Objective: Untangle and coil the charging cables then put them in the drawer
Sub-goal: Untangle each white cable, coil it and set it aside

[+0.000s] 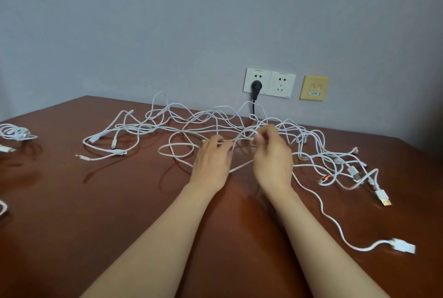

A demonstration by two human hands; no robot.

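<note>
tangled cables (182,127) cover the table (96,213); left hand (212,161) and right hand (272,156) each pinch strands, black plug (256,85) behind.

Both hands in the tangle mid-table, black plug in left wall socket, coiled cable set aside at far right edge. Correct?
Wrong side: the coiled cable lies at the far left edge of the table, per the head view. Rest stands: left hand and right hand pinch strands of the tangle, black plug in the left socket.
</note>
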